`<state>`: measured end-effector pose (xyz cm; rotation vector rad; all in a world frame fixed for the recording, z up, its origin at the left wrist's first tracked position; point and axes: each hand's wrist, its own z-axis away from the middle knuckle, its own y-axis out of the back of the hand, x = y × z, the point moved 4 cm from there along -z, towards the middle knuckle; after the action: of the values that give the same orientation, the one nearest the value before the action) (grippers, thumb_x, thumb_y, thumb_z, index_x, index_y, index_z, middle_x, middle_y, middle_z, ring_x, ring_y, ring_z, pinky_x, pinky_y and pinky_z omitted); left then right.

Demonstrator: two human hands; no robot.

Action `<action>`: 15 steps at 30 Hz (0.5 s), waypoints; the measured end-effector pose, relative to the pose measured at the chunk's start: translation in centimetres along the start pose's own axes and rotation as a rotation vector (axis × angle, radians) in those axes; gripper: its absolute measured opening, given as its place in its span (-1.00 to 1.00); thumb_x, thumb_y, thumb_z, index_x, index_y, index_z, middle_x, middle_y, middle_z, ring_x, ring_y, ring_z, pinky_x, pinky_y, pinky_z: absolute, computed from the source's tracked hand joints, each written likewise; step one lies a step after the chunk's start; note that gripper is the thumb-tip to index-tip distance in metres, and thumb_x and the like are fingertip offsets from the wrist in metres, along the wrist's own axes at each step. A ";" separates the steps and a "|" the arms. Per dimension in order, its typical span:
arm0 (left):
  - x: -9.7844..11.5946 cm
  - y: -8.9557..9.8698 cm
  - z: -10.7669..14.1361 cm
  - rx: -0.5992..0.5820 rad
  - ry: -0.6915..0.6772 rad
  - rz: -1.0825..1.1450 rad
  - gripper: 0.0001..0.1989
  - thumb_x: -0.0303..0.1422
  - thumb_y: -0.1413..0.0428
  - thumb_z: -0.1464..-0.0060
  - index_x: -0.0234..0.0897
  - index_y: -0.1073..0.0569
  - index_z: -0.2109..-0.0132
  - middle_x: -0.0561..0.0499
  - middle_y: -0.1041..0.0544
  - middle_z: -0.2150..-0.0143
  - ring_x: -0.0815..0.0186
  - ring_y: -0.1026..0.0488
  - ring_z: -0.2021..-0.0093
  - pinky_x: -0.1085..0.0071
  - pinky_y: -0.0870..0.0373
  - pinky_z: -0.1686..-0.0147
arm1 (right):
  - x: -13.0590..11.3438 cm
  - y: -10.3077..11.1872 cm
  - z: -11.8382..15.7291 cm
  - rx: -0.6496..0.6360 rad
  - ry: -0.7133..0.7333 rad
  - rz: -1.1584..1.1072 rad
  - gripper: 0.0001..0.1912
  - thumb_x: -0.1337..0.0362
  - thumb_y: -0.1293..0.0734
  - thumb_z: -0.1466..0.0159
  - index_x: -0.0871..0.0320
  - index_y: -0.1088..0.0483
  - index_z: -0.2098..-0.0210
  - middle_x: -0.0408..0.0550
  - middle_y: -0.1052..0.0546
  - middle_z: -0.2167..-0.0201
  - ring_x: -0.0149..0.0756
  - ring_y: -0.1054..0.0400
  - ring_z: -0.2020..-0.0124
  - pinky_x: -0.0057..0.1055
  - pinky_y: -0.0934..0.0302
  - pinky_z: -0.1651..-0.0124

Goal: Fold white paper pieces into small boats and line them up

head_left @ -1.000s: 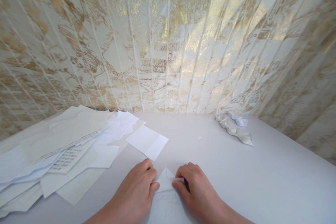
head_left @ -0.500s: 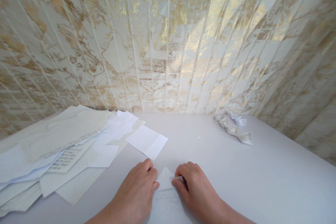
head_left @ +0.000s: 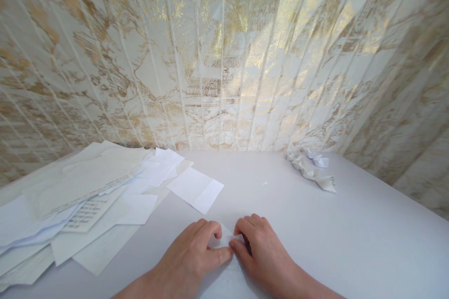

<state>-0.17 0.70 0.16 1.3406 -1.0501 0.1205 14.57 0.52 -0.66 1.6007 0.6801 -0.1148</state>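
Observation:
A white sheet of paper (head_left: 227,279) with a folded top lies on the white table at the bottom centre, partly covered by both hands. My left hand (head_left: 196,252) rests at its left side, the thumb stretched across the fold to meet the right thumb and the index finger curled above it. On the other side, my right hand (head_left: 257,250) pinches the paper's folded right edge between thumb and fingers. The peak of the fold shows faintly between the hands.
Loose papers (head_left: 91,182), some printed, spread over the left of the table (head_left: 351,243). A small white sheet (head_left: 196,189) lies beyond my left hand. Crumpled paper pieces (head_left: 312,173) and a tiny scrap (head_left: 265,183) lie farther back. A patterned curtain (head_left: 224,56) hangs behind.
My left thumb has moved right across the paper to the right thumb, and the left fingers have shifted right over the fold. My right hand has barely moved.

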 end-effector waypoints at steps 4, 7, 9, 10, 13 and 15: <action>0.1 0.1 -0.2 -0.060 0.025 -0.037 -0.88 -0.28 -0.02 -0.06 -0.19 -0.40 0.30 0.09 -0.36 0.34 0.33 -0.24 0.31 0.49 -0.11 0.34 | 0.2 0.2 -0.1 0.005 -0.035 -0.039 -0.93 0.44 -0.27 -0.09 0.17 -0.31 0.42 -0.14 -0.40 0.50 -0.29 -0.21 0.37 -0.38 0.01 0.26; 0.2 0.1 -0.2 -0.089 0.012 -0.098 -0.86 -0.27 0.00 -0.10 -0.17 -0.41 0.28 0.09 -0.36 0.34 0.33 -0.24 0.32 0.48 -0.10 0.34 | 0.5 0.4 0.0 0.000 -0.054 -0.075 -0.88 0.44 -0.27 -0.07 0.16 -0.31 0.37 -0.15 -0.37 0.50 -0.28 -0.20 0.36 -0.37 0.03 0.25; 0.2 0.0 -0.2 -0.115 0.002 -0.148 -0.86 -0.29 0.01 -0.12 -0.16 -0.43 0.27 0.09 -0.36 0.33 0.33 -0.24 0.32 0.46 -0.08 0.32 | 0.7 0.6 0.0 -0.008 -0.057 -0.090 -0.85 0.46 -0.27 -0.06 0.16 -0.30 0.35 -0.15 -0.37 0.49 -0.27 -0.19 0.34 -0.36 0.03 0.24; 0.1 -0.1 -0.2 -0.125 -0.001 -0.171 -0.85 -0.29 0.01 -0.12 -0.15 -0.44 0.26 0.09 -0.36 0.33 0.33 -0.24 0.32 0.46 -0.08 0.32 | 0.8 0.7 -0.1 -0.016 -0.061 -0.095 -0.84 0.47 -0.27 -0.05 0.16 -0.30 0.35 -0.15 -0.37 0.49 -0.27 -0.18 0.34 -0.36 0.04 0.23; -0.3 -0.2 -0.3 -0.142 -0.052 -0.234 -0.86 -0.33 0.00 -0.12 -0.11 -0.46 0.25 0.09 -0.38 0.29 0.32 -0.26 0.29 0.45 -0.07 0.31 | 0.9 1.0 -0.2 -0.047 -0.079 -0.102 -0.81 0.50 -0.26 -0.02 0.17 -0.30 0.36 -0.15 -0.36 0.49 -0.28 -0.18 0.34 -0.36 0.04 0.23; -0.6 -0.2 -0.3 -0.139 -0.127 -0.301 -0.84 -0.39 0.00 -0.11 -0.09 -0.48 0.25 0.09 -0.40 0.25 0.32 -0.27 0.26 0.45 -0.06 0.30 | 1.0 1.1 -0.2 -0.064 -0.085 -0.105 -0.82 0.50 -0.26 -0.02 0.17 -0.30 0.38 -0.15 -0.36 0.49 -0.29 -0.18 0.35 -0.37 0.04 0.24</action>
<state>-0.27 1.16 -0.34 1.3759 -0.9321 -0.2603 15.84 1.06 -0.15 1.4911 0.6951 -0.2342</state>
